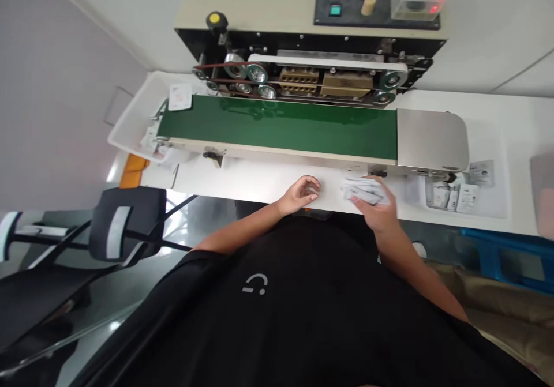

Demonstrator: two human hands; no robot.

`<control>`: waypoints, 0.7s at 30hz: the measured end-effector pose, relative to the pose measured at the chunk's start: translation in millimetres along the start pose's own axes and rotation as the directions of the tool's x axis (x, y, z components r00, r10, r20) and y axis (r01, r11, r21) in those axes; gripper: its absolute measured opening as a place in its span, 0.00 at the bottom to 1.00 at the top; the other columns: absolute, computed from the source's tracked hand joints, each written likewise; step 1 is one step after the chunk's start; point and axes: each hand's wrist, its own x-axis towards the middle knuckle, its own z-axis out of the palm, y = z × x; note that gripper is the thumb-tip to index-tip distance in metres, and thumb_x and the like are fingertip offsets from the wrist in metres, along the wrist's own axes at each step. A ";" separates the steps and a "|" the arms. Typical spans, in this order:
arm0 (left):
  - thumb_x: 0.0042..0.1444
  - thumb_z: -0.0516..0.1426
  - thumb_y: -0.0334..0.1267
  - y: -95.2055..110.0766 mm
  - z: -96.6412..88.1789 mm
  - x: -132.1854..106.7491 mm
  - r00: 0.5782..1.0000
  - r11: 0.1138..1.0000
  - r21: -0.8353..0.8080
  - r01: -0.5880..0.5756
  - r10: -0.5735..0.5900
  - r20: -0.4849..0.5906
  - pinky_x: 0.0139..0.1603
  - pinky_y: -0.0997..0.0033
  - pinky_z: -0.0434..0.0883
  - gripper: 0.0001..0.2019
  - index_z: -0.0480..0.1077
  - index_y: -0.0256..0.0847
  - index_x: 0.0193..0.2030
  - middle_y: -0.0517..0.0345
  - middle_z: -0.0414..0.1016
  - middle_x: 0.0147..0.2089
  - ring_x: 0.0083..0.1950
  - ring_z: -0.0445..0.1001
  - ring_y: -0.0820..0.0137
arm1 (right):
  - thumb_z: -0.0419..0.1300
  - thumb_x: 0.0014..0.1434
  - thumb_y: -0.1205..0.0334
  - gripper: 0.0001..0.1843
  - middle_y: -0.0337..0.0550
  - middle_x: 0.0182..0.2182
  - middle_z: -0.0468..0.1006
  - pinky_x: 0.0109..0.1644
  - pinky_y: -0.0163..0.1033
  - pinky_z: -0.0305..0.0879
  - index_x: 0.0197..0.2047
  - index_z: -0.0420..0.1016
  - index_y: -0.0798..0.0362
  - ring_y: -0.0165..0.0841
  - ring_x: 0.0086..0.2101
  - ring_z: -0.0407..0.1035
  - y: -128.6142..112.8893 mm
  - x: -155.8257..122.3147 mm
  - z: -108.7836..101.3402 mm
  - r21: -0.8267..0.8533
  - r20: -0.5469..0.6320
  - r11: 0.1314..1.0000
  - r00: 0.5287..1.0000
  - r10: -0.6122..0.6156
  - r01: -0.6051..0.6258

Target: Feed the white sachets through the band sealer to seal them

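My right hand (377,205) is closed around a stack of small white printed packets (363,190), held over the front of the white table (259,182). To its left, my left hand (300,194) is empty, with the fingers curved and apart just above the tabletop. Beyond both hands runs the green conveyor belt (281,127) of a band sealing machine (268,6). One white packet (180,97) lies at the belt's left end.
A white bin (130,127) with packets stands at the belt's left end. On the right, a translucent tray (497,202) holds several packets. A metal plate (433,139) extends the belt rightward. Black office chairs (125,225) stand left; a blue stool (506,254) is at right.
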 end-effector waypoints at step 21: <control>0.59 0.71 0.49 -1.2 -16.0 17.9 0.984 0.822 0.565 -0.072 0.150 -0.094 0.63 0.54 0.75 0.27 0.75 0.41 0.61 0.42 0.81 0.57 0.58 0.80 0.55 | 0.67 0.68 0.50 0.16 0.48 0.51 0.82 0.64 0.57 0.74 0.56 0.78 0.46 0.45 0.54 0.77 63.8 28.5 85.0 -0.095 -0.015 0.983 0.987 -0.159 0.157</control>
